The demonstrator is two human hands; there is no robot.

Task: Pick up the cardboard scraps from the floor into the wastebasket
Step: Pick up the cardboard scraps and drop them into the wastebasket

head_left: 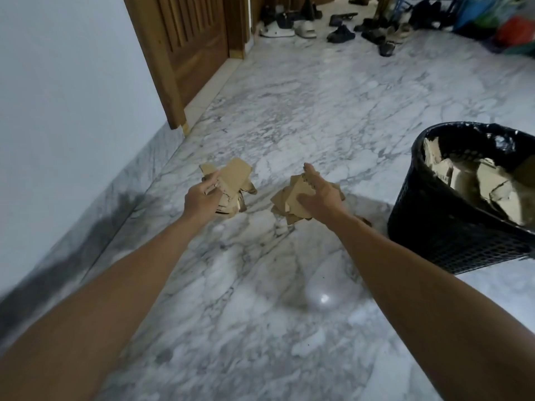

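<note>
Left hand (199,198) and right hand (321,195) each pinch a bundle of cardboard scraps (292,198), gathered for dropping into the wastebasket (434,227) just right of them.

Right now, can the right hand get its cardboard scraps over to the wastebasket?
Probably yes. The right hand grips its cardboard scraps, and the wastebasket stands just to its right with an open top. Only bare floor shows between them.

Home entry hallway: marble floor (289,111), wooden door (188,47), shoes piled (347,27) by far wall, bags (498,21).
</note>
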